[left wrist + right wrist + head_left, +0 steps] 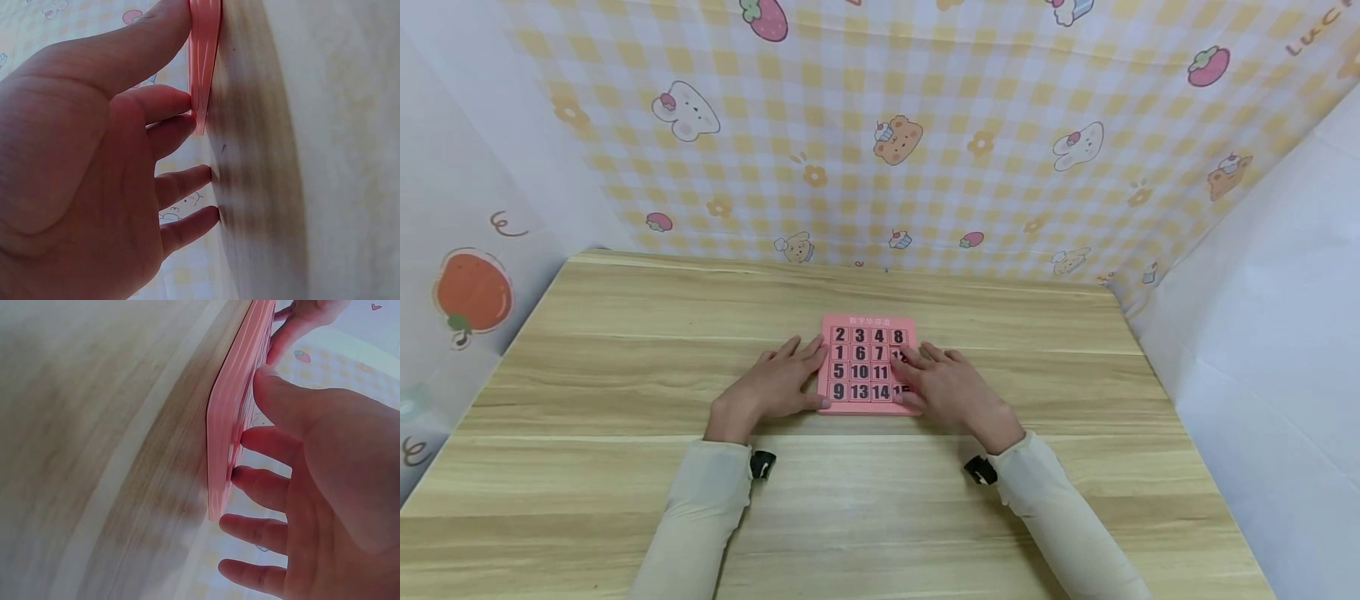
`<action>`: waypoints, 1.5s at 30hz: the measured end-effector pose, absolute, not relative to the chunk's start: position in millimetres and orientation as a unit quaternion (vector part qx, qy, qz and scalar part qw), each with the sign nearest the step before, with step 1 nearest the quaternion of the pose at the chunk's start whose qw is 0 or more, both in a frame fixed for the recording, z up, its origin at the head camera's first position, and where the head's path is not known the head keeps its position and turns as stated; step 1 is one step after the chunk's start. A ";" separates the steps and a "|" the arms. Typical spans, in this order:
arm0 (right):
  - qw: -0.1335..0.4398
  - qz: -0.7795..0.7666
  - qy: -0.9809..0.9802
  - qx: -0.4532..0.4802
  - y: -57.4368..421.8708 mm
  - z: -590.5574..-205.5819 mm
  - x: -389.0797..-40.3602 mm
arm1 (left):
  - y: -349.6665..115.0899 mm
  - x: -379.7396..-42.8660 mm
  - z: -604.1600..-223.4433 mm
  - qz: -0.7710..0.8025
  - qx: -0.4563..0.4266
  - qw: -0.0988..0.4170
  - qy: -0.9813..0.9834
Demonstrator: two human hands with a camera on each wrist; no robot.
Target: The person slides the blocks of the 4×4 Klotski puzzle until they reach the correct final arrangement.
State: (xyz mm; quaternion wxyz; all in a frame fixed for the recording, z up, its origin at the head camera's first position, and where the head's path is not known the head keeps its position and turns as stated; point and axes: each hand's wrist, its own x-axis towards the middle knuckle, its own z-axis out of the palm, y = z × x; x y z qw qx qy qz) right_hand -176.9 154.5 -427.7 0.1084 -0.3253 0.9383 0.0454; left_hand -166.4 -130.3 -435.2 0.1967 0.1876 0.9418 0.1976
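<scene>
A pink sliding number puzzle (868, 409) lies flat on the table, its white square tiles bearing black numbers. Along its left side rests my left hand (775, 386), thumb at the near left corner and fingers stretched against the edge. My right hand (953, 390) reaches over the puzzle from the right, its fingertips on the right column and its thumb by the 15 tile. The 12 tile (901, 357) is partly covered and sits a little low in its row. Fingers hide the spot right of the 11 tile (881, 372). In the right wrist view, the puzzle's pink side (219, 437) is visible.
The wooden table (865, 508) extends around the puzzle. Behind it hangs a yellow checked cloth (820, 125) with cartoon prints, and pale cloth walls (1262, 350) stand at both sides. Each wrist carries a small black device (763, 464).
</scene>
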 end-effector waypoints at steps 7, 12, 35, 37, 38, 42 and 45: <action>0.112 0.042 0.938 -0.326 154.9 -426.4 -174.4 | -129.7 -166.4 -435.4 0.196 0.188 0.196 0.942; 0.111 0.047 0.936 -0.329 155.7 -426.0 -172.8 | -129.5 -166.4 -435.3 0.197 0.187 0.197 0.942; 0.074 0.068 0.926 -0.363 156.6 -424.5 -168.8 | -129.3 -165.8 -433.9 0.206 0.187 0.196 0.940; 0.072 0.067 0.926 -0.364 156.6 -424.5 -168.6 | -129.2 -165.9 -434.1 0.207 0.186 0.196 0.940; 0.071 0.066 0.926 -0.365 156.6 -424.7 -168.6 | -129.2 -166.1 -434.3 0.207 0.185 0.197 0.940; 0.071 0.063 0.927 -0.363 156.8 -425.2 -168.3 | -128.6 -166.6 -434.7 0.207 0.188 0.195 0.940; 0.073 0.059 0.927 -0.363 156.9 -425.2 -167.8 | -128.5 -166.9 -434.7 0.207 0.187 0.196 0.940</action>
